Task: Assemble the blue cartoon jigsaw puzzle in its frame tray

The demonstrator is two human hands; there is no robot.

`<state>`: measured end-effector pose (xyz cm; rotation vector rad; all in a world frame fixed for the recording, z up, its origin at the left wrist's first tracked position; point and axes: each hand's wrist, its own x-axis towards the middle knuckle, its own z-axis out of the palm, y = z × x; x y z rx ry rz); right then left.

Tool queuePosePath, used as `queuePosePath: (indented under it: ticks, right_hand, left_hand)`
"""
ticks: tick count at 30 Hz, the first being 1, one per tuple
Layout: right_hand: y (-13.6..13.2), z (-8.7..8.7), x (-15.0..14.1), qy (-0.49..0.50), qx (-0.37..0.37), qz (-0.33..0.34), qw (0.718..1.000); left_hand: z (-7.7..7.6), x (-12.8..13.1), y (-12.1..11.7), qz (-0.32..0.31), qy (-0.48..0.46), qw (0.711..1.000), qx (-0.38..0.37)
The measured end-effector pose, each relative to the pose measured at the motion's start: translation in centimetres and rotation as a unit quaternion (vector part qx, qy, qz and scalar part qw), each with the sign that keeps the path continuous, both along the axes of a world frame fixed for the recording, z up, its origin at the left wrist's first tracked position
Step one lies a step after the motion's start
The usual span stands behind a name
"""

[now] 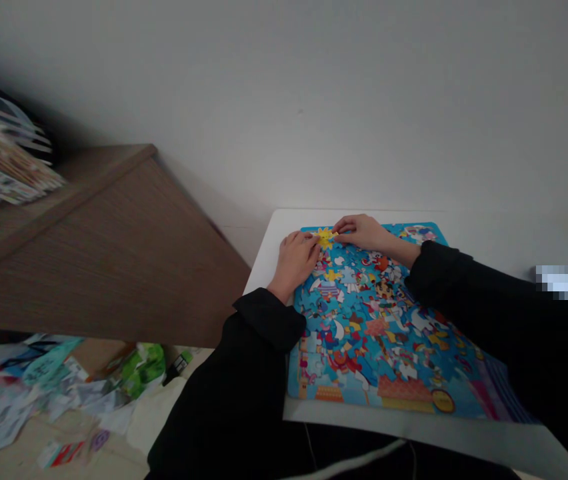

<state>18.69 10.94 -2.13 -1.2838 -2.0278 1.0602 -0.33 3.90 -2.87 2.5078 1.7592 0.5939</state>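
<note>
A colourful jigsaw puzzle [349, 307] lies on a white table, its blue board crowded with cartoon pieces, some loose or overlapping. My left hand [295, 260] rests on the puzzle's far left edge with its fingers spread, the fingertips beside a yellow sun-shaped picture [325, 237]. From the other side my right hand [363, 233] reaches over the board, thumb and forefinger brought together at the right edge of the yellow sun, seemingly pinching a puzzle piece there. The fingers partly hide that piece. Black sleeves cover both forearms, and the right one hides the puzzle's right side.
The white table [267, 250] meets a grey wall [314, 120] at the back. A brown wooden cabinet [114, 253] stands left, holding books [9, 163]. Bags and papers [79, 387] litter the floor. A pale cable [354, 463] runs below the table's front edge.
</note>
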Motion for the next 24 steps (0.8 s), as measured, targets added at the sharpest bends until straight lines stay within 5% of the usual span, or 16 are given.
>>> queuePosePath:
  ticks: [14,24]
  right_hand:
    - [-0.8,0.8,-0.5,0.044,-0.053,-0.006,0.998]
    - [1.0,1.8,-0.7,-0.005,-0.002,0.068,0.998]
  left_hand:
    - [0.1,-0.1,0.0,0.011,-0.005,1.0,0.025]
    - [1.0,-0.6,-0.3,0.024,-0.007,1.0,0.006]
